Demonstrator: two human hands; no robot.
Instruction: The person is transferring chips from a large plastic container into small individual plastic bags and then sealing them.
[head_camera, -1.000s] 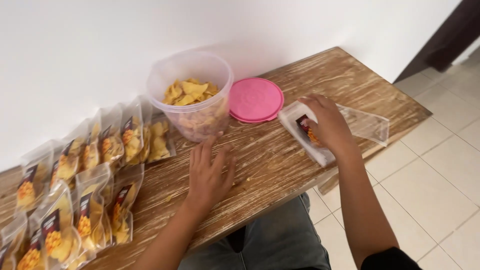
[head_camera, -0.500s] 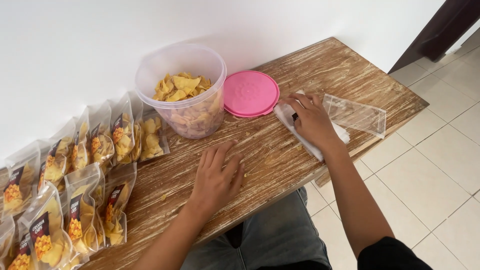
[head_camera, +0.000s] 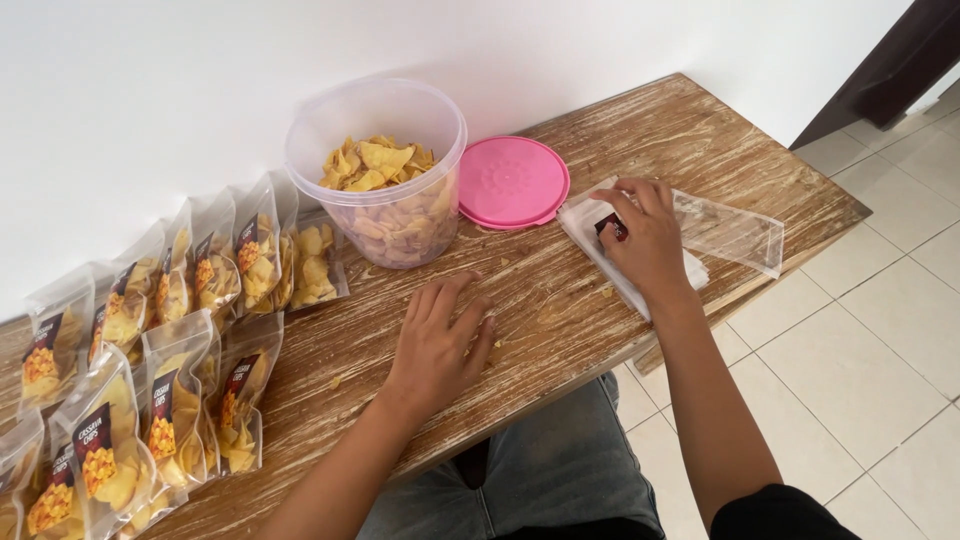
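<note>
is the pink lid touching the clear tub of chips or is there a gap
Cannot tell. In the head view the pink lid sits right beside the clear tub, but the tub's wall hides the lid's near edge, so neither contact nor a gap shows.

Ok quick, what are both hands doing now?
Left hand: open, flat on the brown wooden table, holding nothing.
Right hand: fingers curled on the stack of empty clear plastic pouches; grip cannot be told.

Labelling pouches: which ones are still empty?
The flat stack of clear pouches under the right hand, right of the pink lid. The pouches at the table's left all hold yellow chips.
</note>
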